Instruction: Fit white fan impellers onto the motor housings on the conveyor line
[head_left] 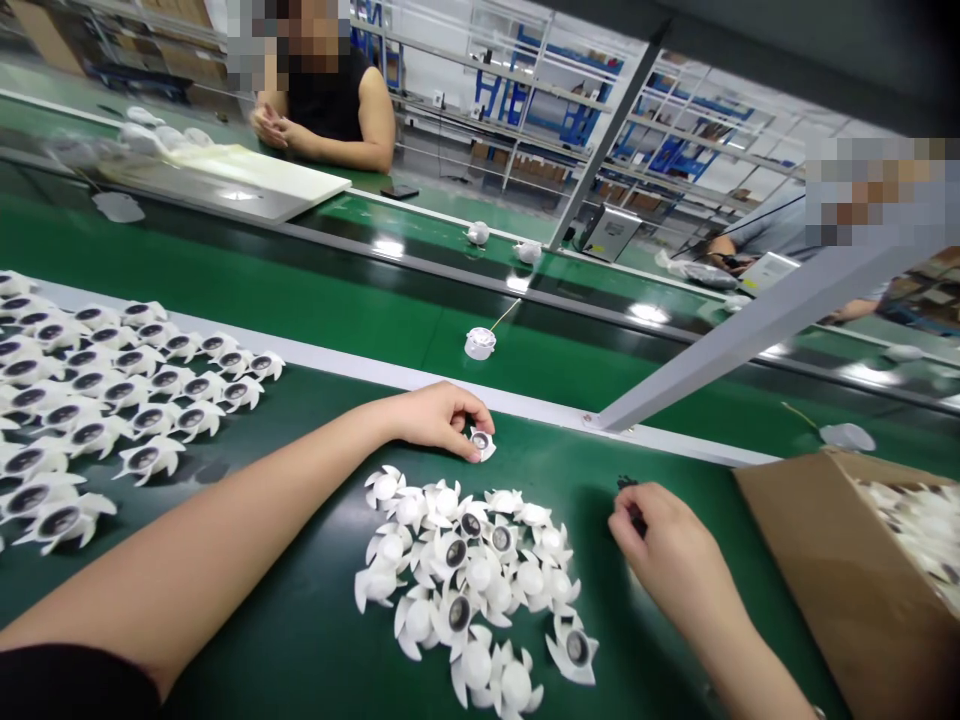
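Observation:
My left hand is closed on a small white fan impeller, its dark ringed hub facing up, near the table's far edge. Below it lies a loose pile of white fan impellers, some with domed backs up and some with dark hubs up. To the right of the pile, my right hand is pinched closed. A small black piece shows at its fingertips; its kind is too small to tell. At the left, several rows of impellers lie with their hubs facing up.
A cardboard box full of white parts stands at the right. Beyond the pale table edge runs a green conveyor carrying a white round part with a wire. A grey slanted post rises at the right. Two people sit across the line.

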